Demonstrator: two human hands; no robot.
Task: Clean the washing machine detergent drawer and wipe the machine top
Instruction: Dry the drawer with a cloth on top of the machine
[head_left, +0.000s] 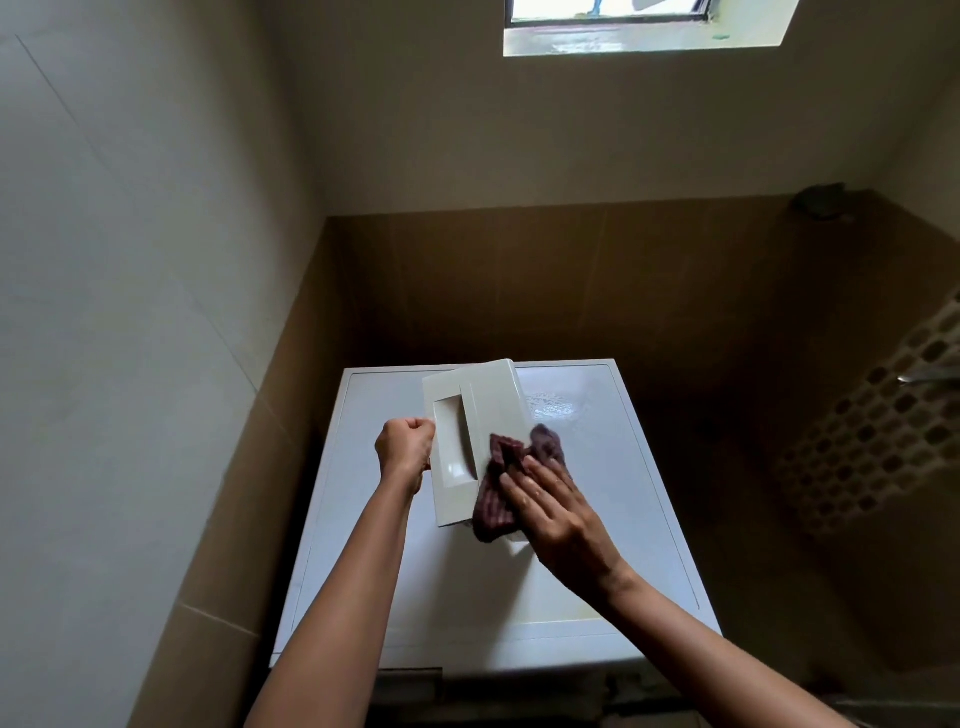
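Head view. Located over the washing machine top: detergent drawer, out of its slot, cream-coloured, stood on end and tilted slightly left, front panel with recessed handle turned towards the camera. Contact between lower end of drawer and top: cannot tell, hidden by cloth and hand.

Left hand: curled tight into a fist at the drawer's left edge, about mid-height, gripping that edge; fingertips out of sight behind the panel.

Right hand: fingers straight and slightly spread, laid flat on a dark maroon cloth, pressing it against the lower right part of the front panel. Nothing enclosed in the fingers. Cloth bunched and ribbed, spilling past the panel's right edge and bottom corner.

Machine top: white, glossy, raised rim all round; wet-looking sheen near the rear right corner, just beside the drawer's upper end. Front edge at bottom of view, crossed by both forearms.

Surroundings: brown tiled wall behind and to both sides of the machine, pale wall above; window high up, right of centre; patterned mosaic tile on the right, with a metal fitting projecting from it; small dark object on the tile ledge at upper right, too dim to identify.
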